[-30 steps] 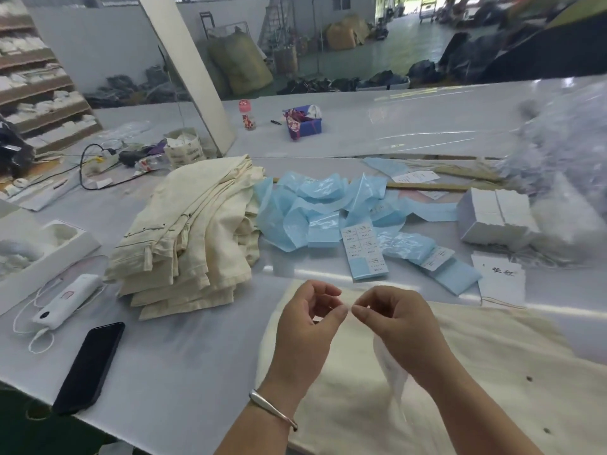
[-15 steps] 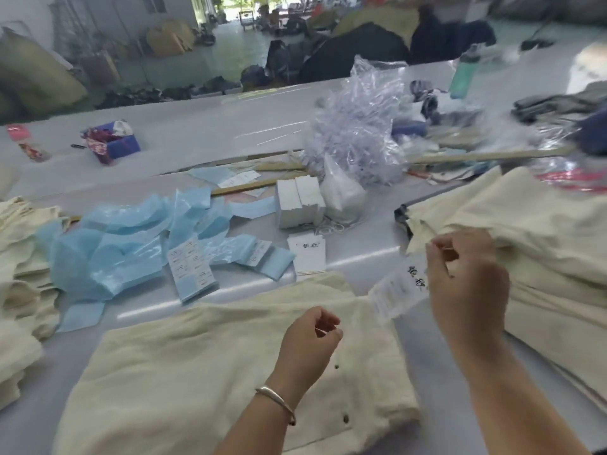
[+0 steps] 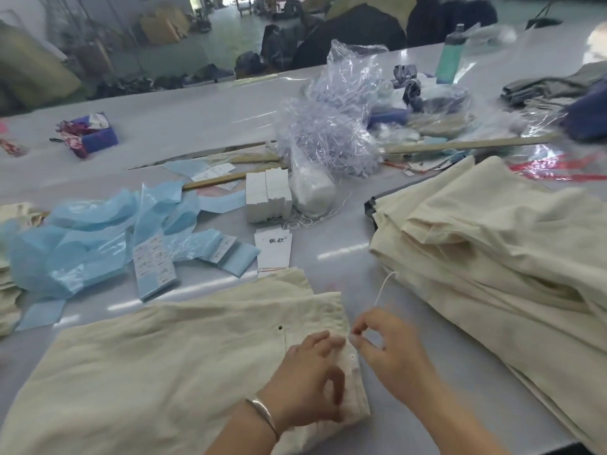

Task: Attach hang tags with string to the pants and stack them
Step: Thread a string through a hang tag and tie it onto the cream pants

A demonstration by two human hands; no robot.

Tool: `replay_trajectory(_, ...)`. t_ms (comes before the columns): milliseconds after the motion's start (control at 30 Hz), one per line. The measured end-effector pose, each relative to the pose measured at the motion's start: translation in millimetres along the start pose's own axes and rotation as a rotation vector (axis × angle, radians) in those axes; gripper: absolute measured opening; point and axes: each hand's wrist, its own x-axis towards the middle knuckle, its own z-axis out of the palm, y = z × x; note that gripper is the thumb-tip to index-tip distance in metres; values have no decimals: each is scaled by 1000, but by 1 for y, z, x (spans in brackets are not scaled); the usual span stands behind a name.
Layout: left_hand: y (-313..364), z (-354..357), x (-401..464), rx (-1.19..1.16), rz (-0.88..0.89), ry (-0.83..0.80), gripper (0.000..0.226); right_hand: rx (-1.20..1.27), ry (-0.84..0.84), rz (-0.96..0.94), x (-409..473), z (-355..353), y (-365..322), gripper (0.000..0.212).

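Cream pants [image 3: 170, 366] waistband lies just left of right hand [image 3: 391, 353] pinching upright string [image 3: 382, 290]; left hand [image 3: 308, 389] grip clamps waistband.

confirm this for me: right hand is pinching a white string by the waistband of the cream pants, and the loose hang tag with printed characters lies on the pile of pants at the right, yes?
Not quite. The right hand does pinch the white string by the waistband of the cream pants, but the head view shows the loose hang tag lying on the table, in front of the white tag blocks, not on the pile of pants.
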Motion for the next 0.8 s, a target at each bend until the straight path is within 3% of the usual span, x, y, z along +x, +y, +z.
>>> replay_trajectory(133,1,6,-1,-78,-10,80,18,100,-85,0,-12,10,0,14)
replay_trajectory(333,-2,-9,-7,-593,-233,232,8,260,-135,-23,-25,16,5,18)
replay_trajectory(433,0,-14,-11,-886,-334,194,17,124,-144,-104,-31,28,9,11)
replay_trajectory(600,-1,-19,-17,-1134,-394,128,19,-239,172,-260,-34,47,0,16)
replay_trajectory(700,-2,-22,-19,-1305,-378,147,27,-276,353,-253,-34,58,-7,18)
replay_trajectory(800,-5,-22,-22,-1367,-398,214,14,-253,464,-275,-34,63,-6,10)
